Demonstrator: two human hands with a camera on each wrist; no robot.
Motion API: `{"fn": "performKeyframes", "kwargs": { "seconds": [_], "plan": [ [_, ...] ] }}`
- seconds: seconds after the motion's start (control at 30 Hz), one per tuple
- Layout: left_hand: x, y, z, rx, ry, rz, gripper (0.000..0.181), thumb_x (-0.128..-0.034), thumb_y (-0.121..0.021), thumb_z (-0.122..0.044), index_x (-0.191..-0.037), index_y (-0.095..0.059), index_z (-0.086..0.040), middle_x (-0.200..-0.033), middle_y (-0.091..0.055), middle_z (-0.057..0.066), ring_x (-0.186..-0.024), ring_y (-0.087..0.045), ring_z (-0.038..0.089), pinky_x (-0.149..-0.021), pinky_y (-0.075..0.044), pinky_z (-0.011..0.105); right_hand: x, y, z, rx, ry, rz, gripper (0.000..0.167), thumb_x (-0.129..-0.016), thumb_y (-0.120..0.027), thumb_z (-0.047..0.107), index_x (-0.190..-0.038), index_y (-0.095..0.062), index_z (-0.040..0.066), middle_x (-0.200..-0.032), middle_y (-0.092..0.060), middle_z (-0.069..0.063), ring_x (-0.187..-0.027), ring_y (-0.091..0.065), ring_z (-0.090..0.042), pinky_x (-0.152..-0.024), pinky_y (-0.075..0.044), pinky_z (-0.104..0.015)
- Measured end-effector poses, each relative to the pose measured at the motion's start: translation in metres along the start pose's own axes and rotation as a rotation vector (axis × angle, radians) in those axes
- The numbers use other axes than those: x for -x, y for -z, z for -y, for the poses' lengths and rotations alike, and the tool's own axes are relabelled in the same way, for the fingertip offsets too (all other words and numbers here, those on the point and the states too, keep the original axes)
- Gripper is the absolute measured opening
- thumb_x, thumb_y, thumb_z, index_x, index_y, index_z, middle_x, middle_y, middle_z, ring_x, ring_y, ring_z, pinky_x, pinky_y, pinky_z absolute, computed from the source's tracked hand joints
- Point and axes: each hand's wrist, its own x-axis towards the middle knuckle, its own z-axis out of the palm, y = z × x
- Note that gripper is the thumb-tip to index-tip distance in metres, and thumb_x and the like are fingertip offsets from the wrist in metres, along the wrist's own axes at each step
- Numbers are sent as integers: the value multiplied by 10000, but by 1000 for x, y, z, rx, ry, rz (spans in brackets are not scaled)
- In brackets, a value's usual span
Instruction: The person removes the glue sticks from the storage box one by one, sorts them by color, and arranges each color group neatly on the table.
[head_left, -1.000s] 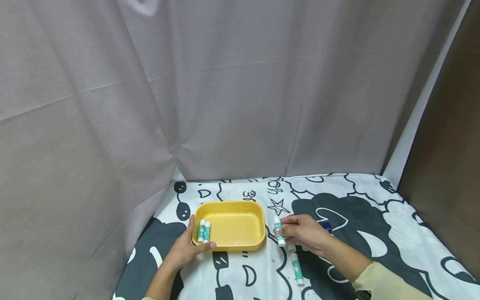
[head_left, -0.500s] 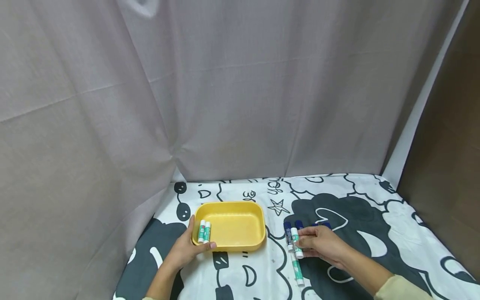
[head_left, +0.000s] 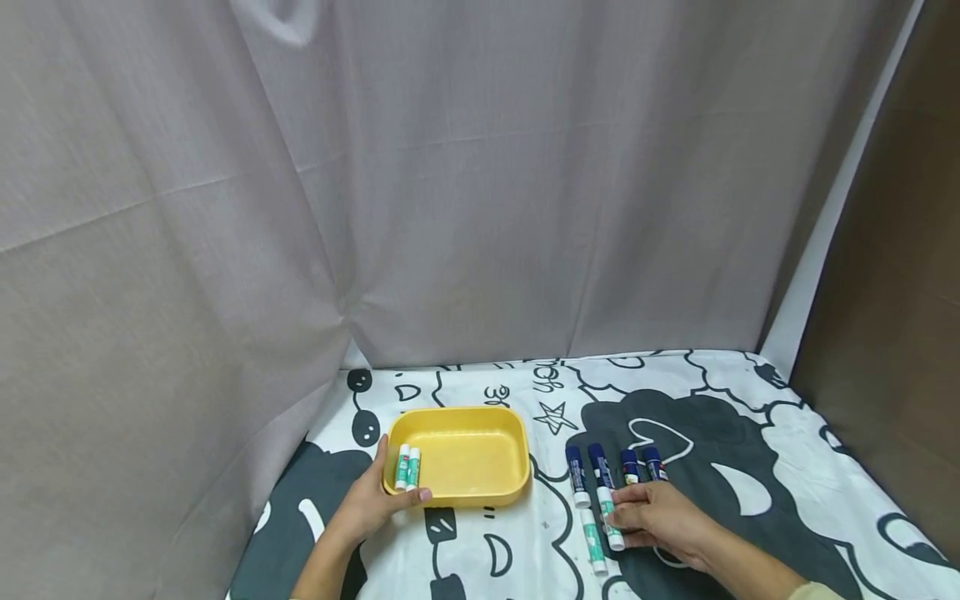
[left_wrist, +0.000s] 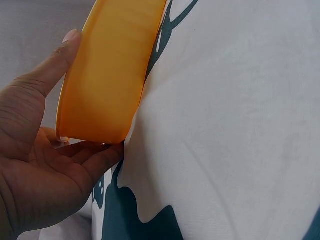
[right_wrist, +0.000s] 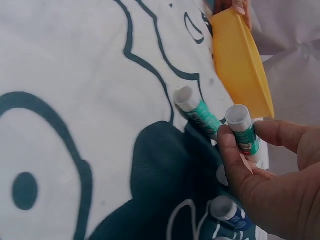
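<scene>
My left hand point(head_left: 372, 498) grips the left end of a shallow yellow tray point(head_left: 517, 492), thumb along the near rim, fingers at the side. Two green-and-white glue sticks point(head_left: 408, 468) lie side by side at the tray's left end. To the right of the tray, my right hand point(head_left: 667, 523) pinches another glue stick point(right_wrist: 244, 132) between thumb and fingers. Just left of it, one more glue stick point(head_left: 592, 543) lies on the cloth. Several dark-blue tubes with white ends, among them one tube point(head_left: 577, 477), lie in a row beyond the right hand, some partly hidden by it.
A white cloth point(head_left: 465, 567) with black cartoon prints covers the surface. Behind it hangs a grey curtain point(head_left: 465, 208), and a brown panel point(head_left: 885, 333) stands along the right side.
My right hand has moved right and toward me with the glue stick, from beside the tray to in front of the blue tubes, now more exposed. My left hand stays on the tray.
</scene>
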Motion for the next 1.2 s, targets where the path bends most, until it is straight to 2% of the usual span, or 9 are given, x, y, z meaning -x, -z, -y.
{"fn": "performKeyframes", "kwargs": {
  "seconds": [0.13, 0.27, 0.47, 0.7, 0.93, 1.2],
  "plan": [
    [0, -2, 2, 3, -7, 4, 1465, -770, -1023, -462, -1794, -30, -131, -1774, -316, 310, -1604, -392, 525, -1302, -323, 719, 2, -1, -11, -12, -39, -2, 574, -997, -744, -1, -1413, -489, -303, -1151, -776, -183, -977, -790, -193, -852, -699, -395],
    [0, -3, 3, -2, -20, 8, 1460, -776, -1021, -458, -1793, -27, -124, -1767, -328, 315, -1594, -410, 520, -1298, -332, 719, 3, -3, -20, 10, -89, -44, 501, -983, -758, 2, -1366, -568, -258, -1107, -774, -165, -923, -775, -186, -837, -698, -393],
    [1, -2, 1, 5, -28, 13, 1451, -790, -1015, -452, -1793, -18, -122, -1769, -327, 314, -1589, -420, 505, -1296, -340, 715, 3, -6, -27, 48, -79, -91, 450, -972, -762, 1, -1318, -598, -237, -1083, -748, -178, -896, -770, -181, -824, -698, -388],
    [1, 1, 1, -13, -34, 14, 1437, -804, -1003, -463, -1792, -17, -121, -1772, -321, 313, -1600, -403, 514, -1301, -340, 708, -1, -13, -24, 121, -123, -217, 437, -914, -853, 18, -1284, -683, -141, -1044, -765, -128, -859, -757, -178, -787, -697, -376],
    [1, 1, 0, -25, -9, 19, 1444, -797, -1003, -487, -1795, -18, -142, -1780, -304, 310, -1604, -390, 522, -1296, -341, 715, 2, -22, -24, 157, -101, -257, 437, -874, -868, -9, -1242, -651, -99, -907, -734, -126, -746, -732, -184, -682, -685, -362],
    [5, 2, 2, -4, -48, 26, 1435, -814, -994, -471, -1790, -4, -114, -1776, -312, 311, -1612, -387, 508, -1308, -336, 696, 9, -26, -23, 191, -81, -285, 383, -865, -874, -19, -1139, -607, -46, -822, -684, -120, -664, -710, -200, -607, -671, -352]
  ]
}}
